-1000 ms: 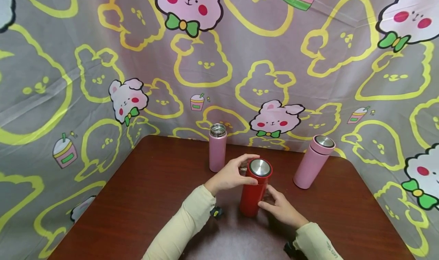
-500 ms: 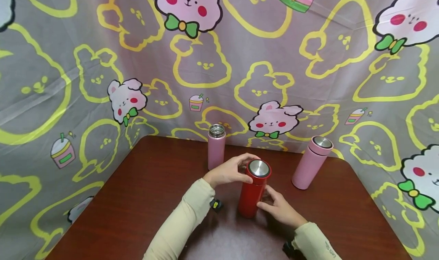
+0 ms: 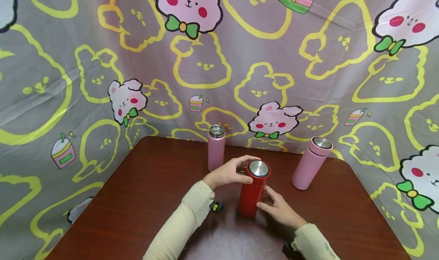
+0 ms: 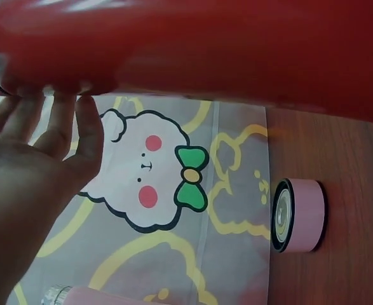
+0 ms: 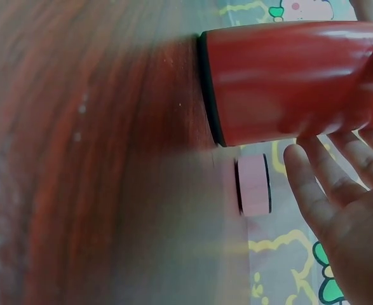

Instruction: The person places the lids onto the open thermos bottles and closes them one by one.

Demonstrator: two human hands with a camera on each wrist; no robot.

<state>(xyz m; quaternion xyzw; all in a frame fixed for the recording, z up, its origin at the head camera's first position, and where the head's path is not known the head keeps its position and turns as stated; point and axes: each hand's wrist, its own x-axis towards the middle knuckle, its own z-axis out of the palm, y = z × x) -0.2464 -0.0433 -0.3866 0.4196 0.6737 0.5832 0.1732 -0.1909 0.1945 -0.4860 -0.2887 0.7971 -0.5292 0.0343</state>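
Note:
A red thermos flask (image 3: pixel 252 201) with a steel-topped red lid stands on the table in the head view. My left hand (image 3: pixel 228 173) grips the lid from the left, thumb on the near side and fingers behind. Lower down on the right, my right hand (image 3: pixel 281 208) holds the body, its thumb in front and most fingers hidden behind. The left wrist view shows my left fingers (image 4: pixel 88 130) against the flask near the lid seam. In the right wrist view, spread right fingers (image 5: pixel 307 184) touch the side of the flask, whose black base meets the table.
Behind the flask stands an open pink thermos (image 3: pixel 216 153) with a bare steel neck. A lidded pink thermos (image 3: pixel 310 164) is at the back right. A loose pink lid (image 4: pixel 308 216) rests on the table (image 3: pixel 137 199), hidden in the head view. Patterned cloth (image 3: pixel 157 61) walls the table's back.
The head view has shifted very slightly. Both hands keep their hold on the red thermos flask, which stays in place.

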